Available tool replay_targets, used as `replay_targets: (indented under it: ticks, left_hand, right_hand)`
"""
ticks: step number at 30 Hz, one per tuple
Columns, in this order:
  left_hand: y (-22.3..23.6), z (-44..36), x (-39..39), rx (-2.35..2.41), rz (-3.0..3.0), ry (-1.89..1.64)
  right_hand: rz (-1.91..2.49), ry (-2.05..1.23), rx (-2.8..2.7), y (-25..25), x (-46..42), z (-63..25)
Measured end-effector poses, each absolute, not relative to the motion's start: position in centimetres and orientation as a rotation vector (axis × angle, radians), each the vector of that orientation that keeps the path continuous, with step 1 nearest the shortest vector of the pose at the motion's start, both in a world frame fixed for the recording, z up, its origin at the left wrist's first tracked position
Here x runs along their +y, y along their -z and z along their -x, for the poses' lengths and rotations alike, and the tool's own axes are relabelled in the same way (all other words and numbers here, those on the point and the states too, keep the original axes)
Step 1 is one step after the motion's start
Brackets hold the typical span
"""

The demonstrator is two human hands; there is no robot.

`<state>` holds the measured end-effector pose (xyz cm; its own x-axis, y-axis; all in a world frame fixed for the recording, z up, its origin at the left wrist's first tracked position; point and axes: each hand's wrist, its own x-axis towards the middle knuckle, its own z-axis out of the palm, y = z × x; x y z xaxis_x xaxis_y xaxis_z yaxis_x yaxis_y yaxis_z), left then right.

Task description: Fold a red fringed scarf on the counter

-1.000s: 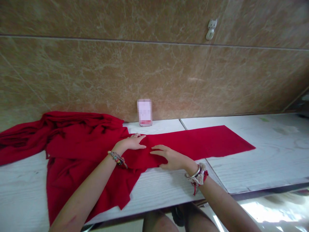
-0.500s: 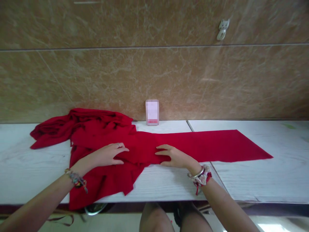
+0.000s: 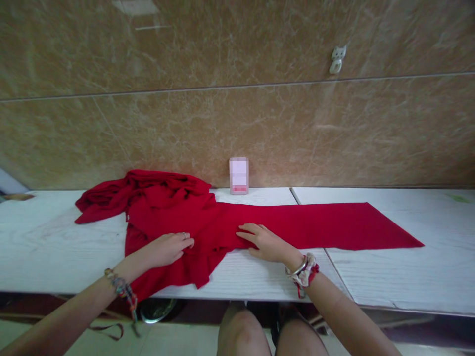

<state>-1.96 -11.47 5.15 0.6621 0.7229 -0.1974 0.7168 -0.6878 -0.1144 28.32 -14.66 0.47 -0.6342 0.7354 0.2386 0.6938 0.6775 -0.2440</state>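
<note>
A long red cloth (image 3: 326,225) lies across the white tabletop. On the right its strip is flat and ends in a slanted point; on the left it is bunched in loose folds, with one corner reaching the front edge. My left hand (image 3: 168,248), with a ring on it, is on the bunched part, its fingers drawn together and closed on the fabric. My right hand (image 3: 267,243) rests on the near edge of the flat strip, fingers stretched out and a little apart.
A small pale pink box-like object (image 3: 239,175), its face blurred, stands against the brown marbled wall (image 3: 185,128). A white cat-shaped piece (image 3: 337,60) is fixed higher up. The white tabletop (image 3: 389,277) has a seam. Below its front edge are a round metal-rimmed object (image 3: 158,312) and my knees.
My left hand's fingers have gone from spread to closed on the cloth. The bunched left part has shifted a little to the right. My right hand stays on the strip.
</note>
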Motion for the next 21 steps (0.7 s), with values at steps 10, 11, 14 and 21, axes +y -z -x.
replay_targets:
  ticks: [10,11,14,21]
  left_hand:
    - [-3.9,4.2,-11.7,-1.237,2.797,-0.213]
    - [-3.8,4.3,-11.7,-1.230,2.794,-0.221]
    - [-3.8,4.1,-11.6,-1.188,2.772,-0.217]
    - [-7.2,4.6,-10.1,-1.211,2.616,-0.002]
  right_hand:
    - [1.064,0.022,-2.583,0.0,-14.5,-28.3]
    - [1.051,0.072,-2.553,0.0,-14.4,-28.3]
    - [1.069,0.221,-2.455,-0.1,-14.1,-28.5]
    - [1.188,0.315,-2.533,-0.9,-14.2,-28.7]
